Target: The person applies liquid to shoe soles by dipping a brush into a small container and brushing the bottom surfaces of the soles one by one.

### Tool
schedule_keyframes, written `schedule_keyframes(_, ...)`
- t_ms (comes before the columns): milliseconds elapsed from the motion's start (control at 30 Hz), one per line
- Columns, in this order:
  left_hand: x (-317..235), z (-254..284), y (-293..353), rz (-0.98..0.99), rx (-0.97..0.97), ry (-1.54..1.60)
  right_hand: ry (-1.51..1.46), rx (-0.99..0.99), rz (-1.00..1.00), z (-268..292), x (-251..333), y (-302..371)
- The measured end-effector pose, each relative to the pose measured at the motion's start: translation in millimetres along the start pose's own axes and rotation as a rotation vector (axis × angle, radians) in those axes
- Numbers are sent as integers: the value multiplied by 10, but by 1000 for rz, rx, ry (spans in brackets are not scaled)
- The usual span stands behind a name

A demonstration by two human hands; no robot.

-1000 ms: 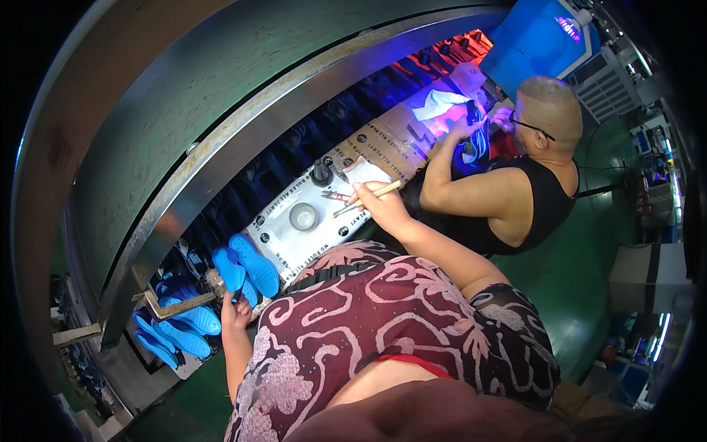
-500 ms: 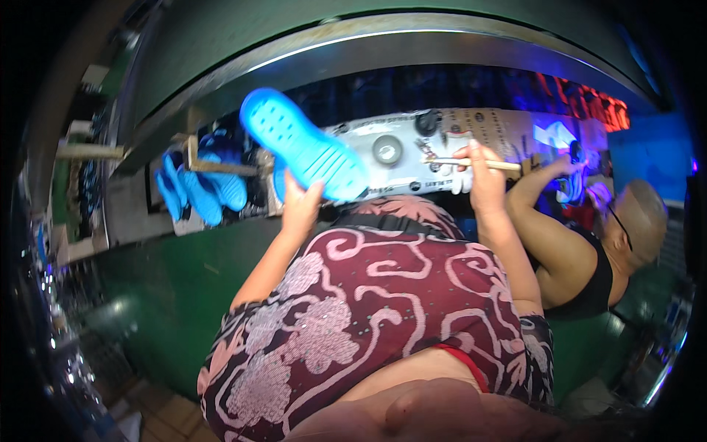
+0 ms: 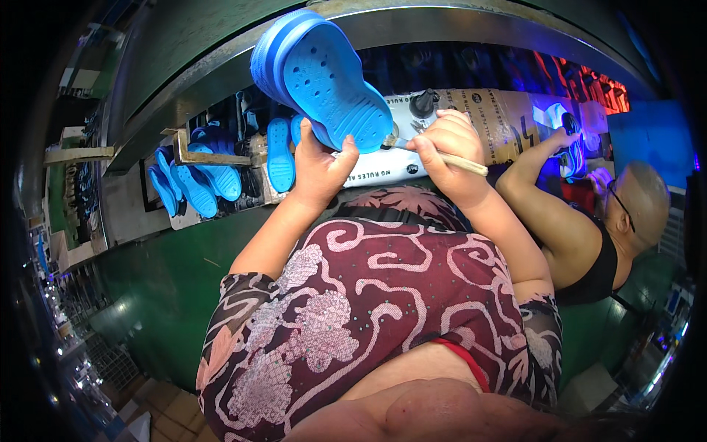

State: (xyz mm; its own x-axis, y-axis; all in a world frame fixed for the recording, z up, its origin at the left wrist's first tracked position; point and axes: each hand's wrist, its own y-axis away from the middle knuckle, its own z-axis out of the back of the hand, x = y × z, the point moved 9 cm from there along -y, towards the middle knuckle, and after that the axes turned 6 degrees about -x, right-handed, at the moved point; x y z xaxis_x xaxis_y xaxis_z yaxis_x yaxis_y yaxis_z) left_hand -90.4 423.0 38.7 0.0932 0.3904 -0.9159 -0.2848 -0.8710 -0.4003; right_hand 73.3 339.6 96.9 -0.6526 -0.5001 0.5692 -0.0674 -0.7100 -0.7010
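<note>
My left hand grips a bright blue clog-type shoe from below, sole side up and tilted toward me. My right hand holds a thin wooden-handled brush whose tip touches the edge of the shoe's sole near its lower right end. Both hands are raised in front of a white control box on the machine.
Several more blue shoes hang on a rack to the left. A curved metal machine rim arches above. On the right a person in a black sleeveless top reaches toward a purple-lit part of the line. Green floor lies below left.
My left hand picked a blue shoe off the rack and lifted it up in front of me. My right hand brought the brush tip to the sole edge.
</note>
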Motion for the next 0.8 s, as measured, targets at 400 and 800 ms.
schedule_keyframes(400, -131, -81, 1, -175, 26, -80, 67, -23, 58, 74, 49, 66)
schedule_keyframes(800, -27, -47, -106, -136, 4, -91, 73, 34, 38, 30, -59, 94)
